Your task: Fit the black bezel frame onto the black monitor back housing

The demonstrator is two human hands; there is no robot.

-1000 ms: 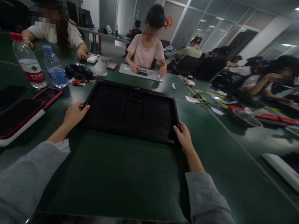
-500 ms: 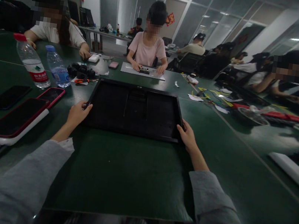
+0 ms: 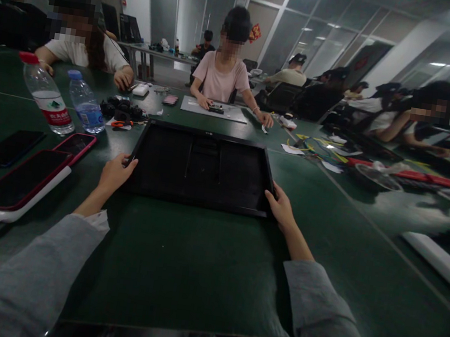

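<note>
A black, shallow rectangular monitor housing (image 3: 162, 165) with a raised rim lies on the green table in front of me. Its inside shows a recessed middle section. My left hand (image 3: 117, 174) grips its left edge, thumb on top and fingers partly hidden behind the rim. On the opposite side my right hand (image 3: 281, 204) holds the right edge in the same way, near the front corner. Both hands are closed on the housing.
Left of me are a red-capped bottle (image 3: 51, 100), a blue-capped bottle (image 3: 86, 105) and phones (image 3: 22, 180). Orange-handled pliers (image 3: 124, 124) lie beyond the housing. A white power strip (image 3: 439, 262) is at right. A co-worker (image 3: 224, 73) sits opposite with a grey board (image 3: 235, 115).
My hands and the housing stay in place, apart from a slight shift of the view. The co-worker opposite has reached one hand off the board toward a small white scrap.
</note>
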